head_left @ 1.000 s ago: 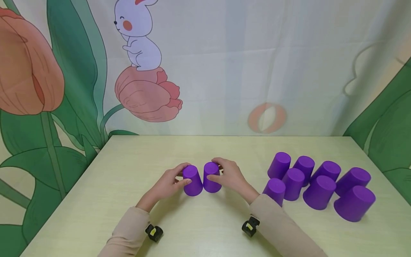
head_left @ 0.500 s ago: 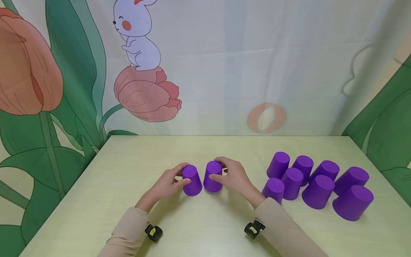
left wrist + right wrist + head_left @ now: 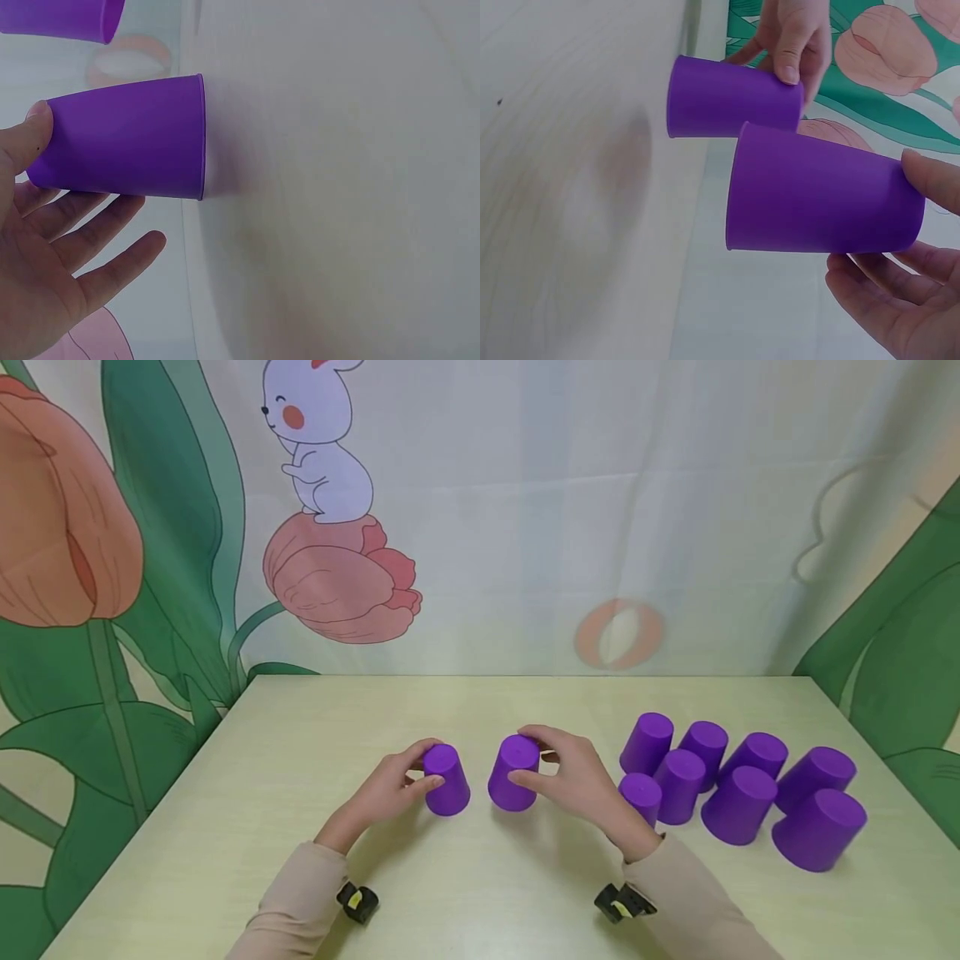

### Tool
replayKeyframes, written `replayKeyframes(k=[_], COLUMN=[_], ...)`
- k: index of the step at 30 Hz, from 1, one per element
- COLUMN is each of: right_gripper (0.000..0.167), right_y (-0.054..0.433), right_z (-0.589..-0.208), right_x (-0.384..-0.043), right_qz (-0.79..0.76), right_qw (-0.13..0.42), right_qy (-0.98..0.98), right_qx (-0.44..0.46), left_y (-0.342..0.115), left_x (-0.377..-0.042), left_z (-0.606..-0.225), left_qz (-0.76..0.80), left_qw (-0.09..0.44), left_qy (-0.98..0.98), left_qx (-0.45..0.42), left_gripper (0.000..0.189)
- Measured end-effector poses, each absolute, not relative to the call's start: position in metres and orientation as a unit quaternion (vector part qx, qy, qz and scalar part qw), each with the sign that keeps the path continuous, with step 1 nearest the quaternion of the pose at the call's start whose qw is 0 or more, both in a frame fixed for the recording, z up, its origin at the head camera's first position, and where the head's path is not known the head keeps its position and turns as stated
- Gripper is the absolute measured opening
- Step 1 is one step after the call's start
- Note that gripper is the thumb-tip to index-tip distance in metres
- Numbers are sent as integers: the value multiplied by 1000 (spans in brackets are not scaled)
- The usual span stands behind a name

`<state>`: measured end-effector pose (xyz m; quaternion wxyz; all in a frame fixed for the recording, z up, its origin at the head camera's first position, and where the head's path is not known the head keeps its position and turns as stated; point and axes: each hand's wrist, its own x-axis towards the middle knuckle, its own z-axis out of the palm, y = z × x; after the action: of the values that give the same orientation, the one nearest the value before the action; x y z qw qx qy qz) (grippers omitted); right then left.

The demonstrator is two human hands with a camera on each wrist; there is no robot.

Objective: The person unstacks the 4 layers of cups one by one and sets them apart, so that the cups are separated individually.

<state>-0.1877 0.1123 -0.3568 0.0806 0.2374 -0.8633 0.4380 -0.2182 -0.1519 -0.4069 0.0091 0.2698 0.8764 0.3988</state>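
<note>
My left hand [image 3: 392, 787] pinches an upside-down purple cup [image 3: 448, 783] near its base, thumb on one side and fingers on the other. This cup's rim looks to be on the table. To its right, my right hand [image 3: 573, 772] grips a second upside-down purple cup [image 3: 512, 787] the same way. A shadow beneath suggests that cup is slightly off the table. A gap separates the two cups in the head view. In the right wrist view, the second cup [image 3: 817, 195] appears in front of the first cup [image 3: 727, 97].
Several more purple cups [image 3: 738, 806] stand upside down in two rows on the right side of the pale table [image 3: 465, 902]. My right forearm partly covers the nearest-left one [image 3: 641, 795]. A printed curtain [image 3: 480, 527] hangs behind the table's far edge.
My right hand has moved right with its cup, widening the gap from the left cup; the two were touching or nearly so. My left hand and its cup stay about where they were.
</note>
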Motion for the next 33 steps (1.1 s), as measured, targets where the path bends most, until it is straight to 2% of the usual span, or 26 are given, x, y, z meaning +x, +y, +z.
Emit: replayKeyframes(k=[19,33], right_gripper=[45,50], right_y=[154,186], right_z=[-332,-320], right_x=[-155,-135], right_qz=[434,395], right_qw=[108,125], right_qy=[-861,-890], right_qx=[242,189], left_y=[-153,-152], left_x=[-221,-220], left_z=[-412,-408], left_qz=[402,402], left_qw=[-3,11], left_qy=[876,875], left_qx=[267,269], left_gripper=[42,41])
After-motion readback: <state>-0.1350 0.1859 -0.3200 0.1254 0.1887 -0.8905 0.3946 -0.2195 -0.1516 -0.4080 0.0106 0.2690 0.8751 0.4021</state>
